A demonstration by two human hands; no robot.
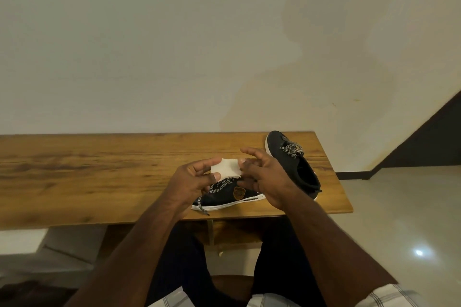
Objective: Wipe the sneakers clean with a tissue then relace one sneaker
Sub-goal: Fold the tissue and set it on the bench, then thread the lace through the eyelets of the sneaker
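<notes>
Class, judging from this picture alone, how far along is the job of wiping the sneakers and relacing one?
Early. Nothing looks finished. In hand: both hands, left hand and right hand, hold a white tissue above the near sneaker, not touching it. The far sneaker lies untouched on the table. Left: wiping both, then relacing one.

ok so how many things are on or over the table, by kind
sneakers: 2, the near sneaker lying on its side and the far sneaker by the table's right end
tissues: 1, a white tissue pinched between the left hand and right hand
total: 3
</notes>
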